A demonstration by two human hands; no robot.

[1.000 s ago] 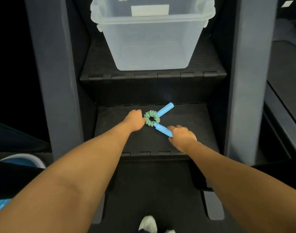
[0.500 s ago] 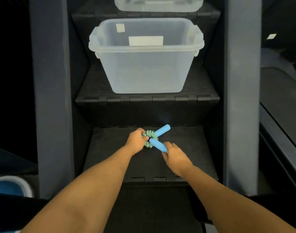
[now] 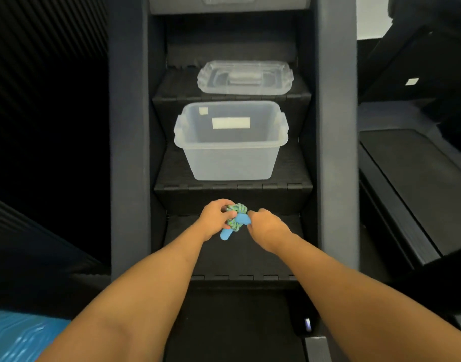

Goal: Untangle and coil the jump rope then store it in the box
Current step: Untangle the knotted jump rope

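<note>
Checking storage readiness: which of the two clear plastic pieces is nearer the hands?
The open box, on the step just above them; the flat lid lies one step higher.

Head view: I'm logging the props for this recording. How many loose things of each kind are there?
Jump rope: 1
Box: 1
Lid: 1
Total: 3

Clear lid flat on upper black step; grey uprights either side; blue sheet lower left.
</note>
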